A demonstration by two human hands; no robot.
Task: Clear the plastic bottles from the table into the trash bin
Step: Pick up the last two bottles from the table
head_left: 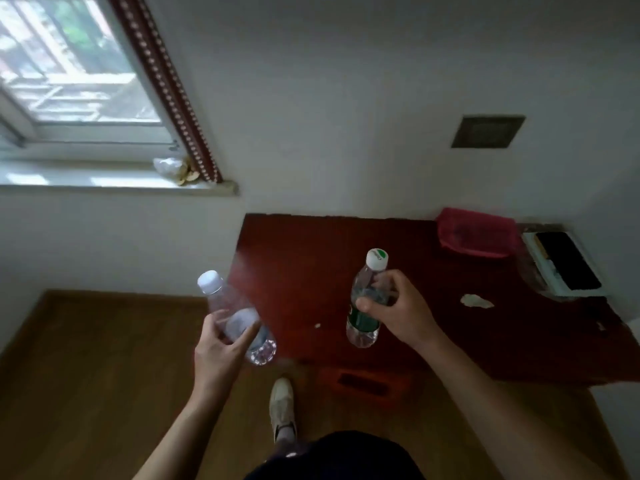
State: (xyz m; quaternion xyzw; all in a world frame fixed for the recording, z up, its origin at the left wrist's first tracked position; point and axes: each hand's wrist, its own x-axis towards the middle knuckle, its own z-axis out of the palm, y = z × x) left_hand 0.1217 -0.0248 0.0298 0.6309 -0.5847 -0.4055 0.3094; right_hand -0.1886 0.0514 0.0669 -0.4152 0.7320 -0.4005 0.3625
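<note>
My left hand grips a clear plastic bottle with a white cap, held tilted in the air just left of the dark red table. My right hand holds a second clear bottle with a green label and a white cap around its upper body, upright above the table's front part. No trash bin can be made out in this view.
A red bag and a stack of books with a black object on top lie at the table's far right. A crumpled paper scrap sits near them. An orange crate stands under the table; wooden floor spreads left.
</note>
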